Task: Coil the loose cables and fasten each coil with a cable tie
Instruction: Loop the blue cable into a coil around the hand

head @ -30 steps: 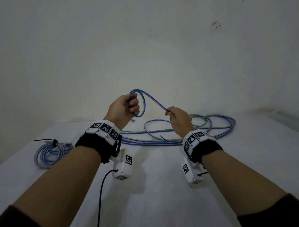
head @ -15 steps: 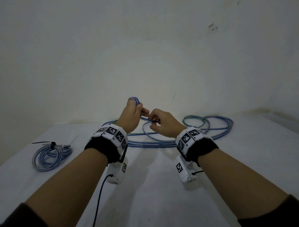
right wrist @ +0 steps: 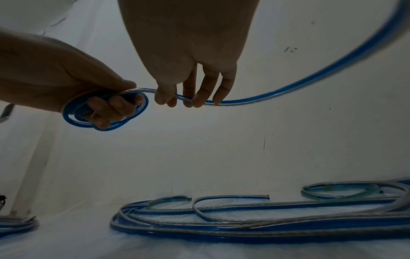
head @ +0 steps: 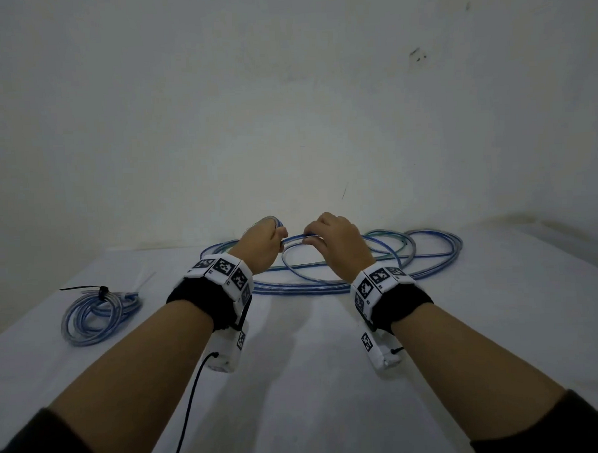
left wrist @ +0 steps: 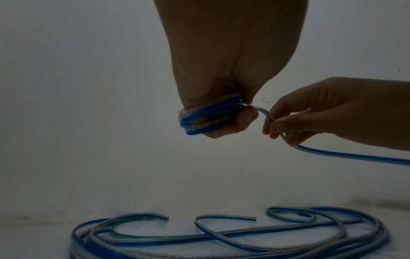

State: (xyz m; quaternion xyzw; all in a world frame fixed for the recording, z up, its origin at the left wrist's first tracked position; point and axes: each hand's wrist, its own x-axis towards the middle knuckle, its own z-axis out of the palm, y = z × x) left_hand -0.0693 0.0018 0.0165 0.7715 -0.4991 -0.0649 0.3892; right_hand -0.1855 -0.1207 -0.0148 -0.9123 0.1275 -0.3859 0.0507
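Head view: both hands held up over the white table (head: 297,380), working one blue cable (head: 293,239) between them.

Left hand (head: 259,243) is clenched around a small coil (right wrist: 104,112) of that blue cable, the loops wound round its fingers (right wrist: 111,108). Just beside it, the right hand (head: 339,246) pinches the same cable between thumb and fingertips (right wrist: 197,100), and from there the strand sweeps away to the right. Below the hands, the loose cables (head: 344,279) lie in a wide tangle of blue and clear-green loops on the table near the wall (head: 285,107). Well apart, at the left, a finished coil (head: 96,314) rests on the table, fastened by a black cable tie (head: 100,290). Both wrists wear black bands with marker blocks (head: 224,269).
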